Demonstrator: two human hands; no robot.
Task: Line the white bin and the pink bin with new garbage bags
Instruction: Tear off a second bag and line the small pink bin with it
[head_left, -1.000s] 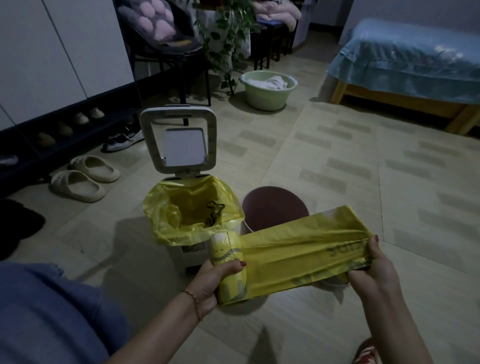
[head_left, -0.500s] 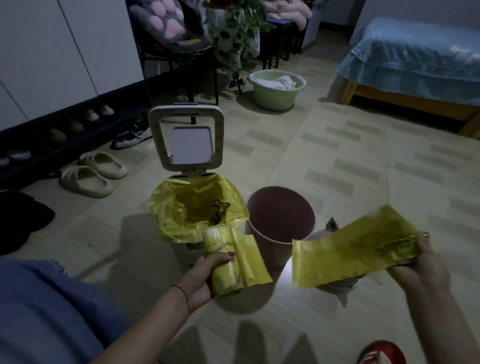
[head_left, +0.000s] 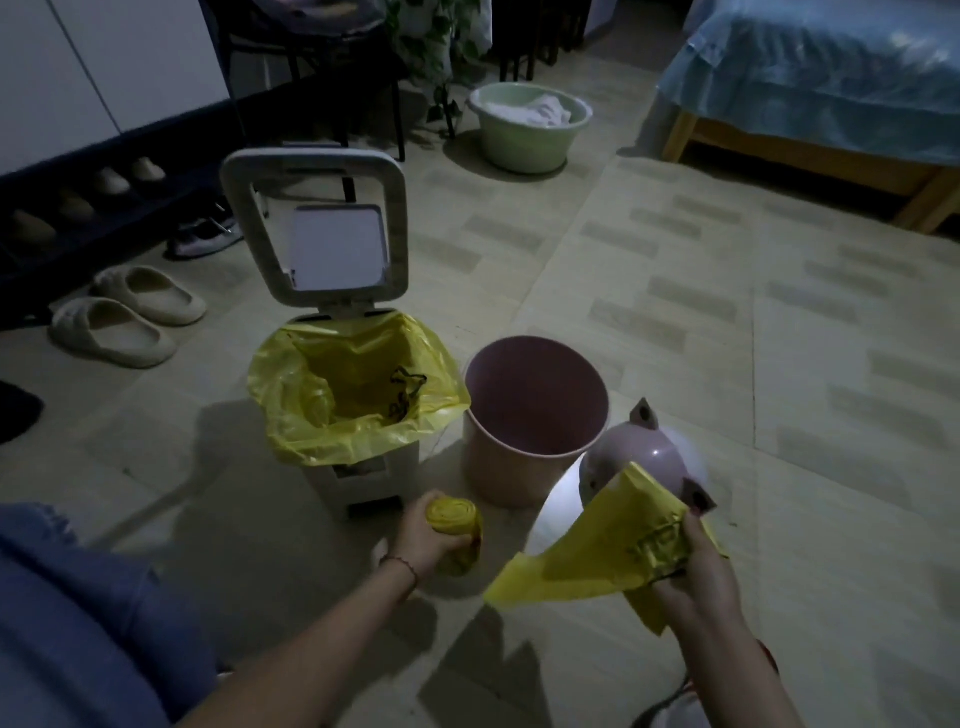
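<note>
- Standing at centre left of the frame, the white bin (head_left: 358, 467) has its lid up and a yellow liner (head_left: 332, 384) draped over its rim.
- Just right of it, the pink bin (head_left: 530, 441) sits bare inside; its pink lid (head_left: 649, 457) lies on the floor beside it.
- Your right hand (head_left: 696, 566) grips a loose yellow bag (head_left: 597, 551), lower right.
- Your left hand (head_left: 421, 535) curls around the bag roll (head_left: 457, 525), lower centre.
</note>
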